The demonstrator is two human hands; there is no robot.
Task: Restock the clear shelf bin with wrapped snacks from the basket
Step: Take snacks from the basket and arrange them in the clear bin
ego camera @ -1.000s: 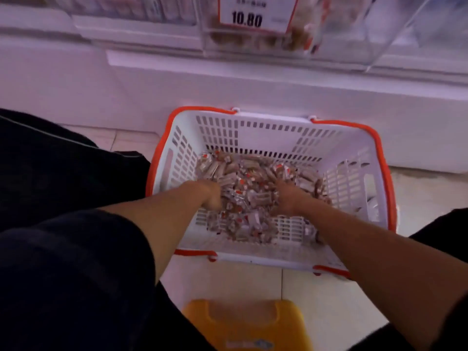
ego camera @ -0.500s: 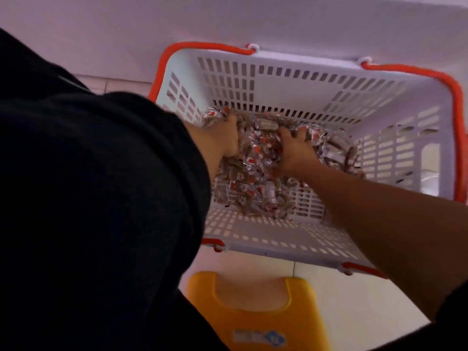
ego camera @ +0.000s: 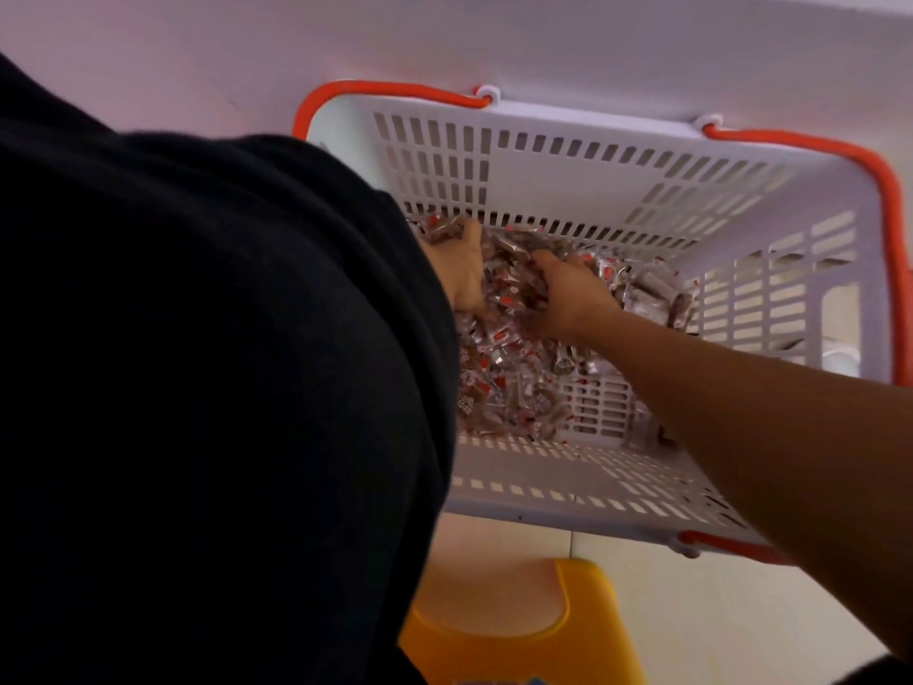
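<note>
Pale floor tiles carry the white basket, its wrapped snacks heaped between and beneath both hands. Left hand and right hand dig in, fingers curled around snacks, cupping inward. No shelf bin is in view.

Yellow plastic stool sitting on floor at bottom centre, recessed grip cut-out facing up, partly cropped by lower frame edge. Pale tiled floor showing grout line running beside stool. White shelf base panel spanning top of view. Black garment filling left side, overlapping stool's left edge.
</note>
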